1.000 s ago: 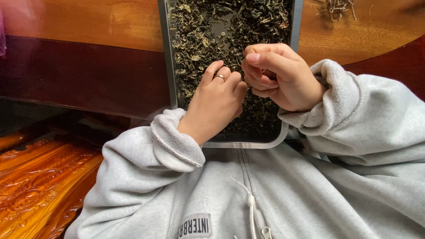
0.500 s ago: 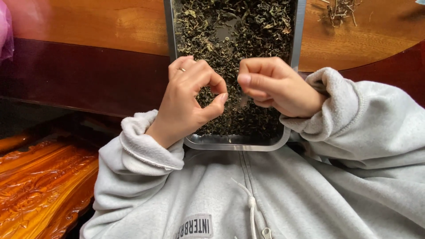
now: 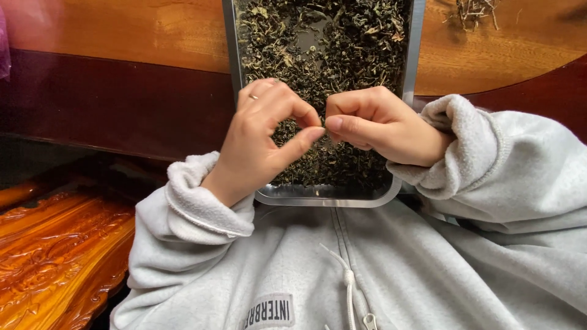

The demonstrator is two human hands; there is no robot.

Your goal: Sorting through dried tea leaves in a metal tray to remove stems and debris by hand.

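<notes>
- Head view shows both hands closer together than half a second before: the left hand [image 3: 263, 137] has shifted toward the right hand [image 3: 376, 125], so that thumb tips now meet or nearly meet over the tray.
- A second earlier, the left hand lay lower with its fingers flat on the leaves; now it is raised and curled.
- Left fingers [image 3: 287, 104] are bent into a pinch, forefinger arched down to the thumb; whether a leaf sits between them cannot be told. A ring sits on one finger.
- Right fingers [image 3: 361, 104] are clenched into a loose fist, thumb pressed forward; anything held is hidden.
- Metal tray [image 3: 327, 198], rectangular with rounded corners, rests on the wooden surface [image 3: 122, 30] and is filled with dark dried tea leaves [image 3: 330, 43], directly beneath both hands.
- Small heap of pale stems [image 3: 474, 11] lies on the surface, right of the tray.
</notes>
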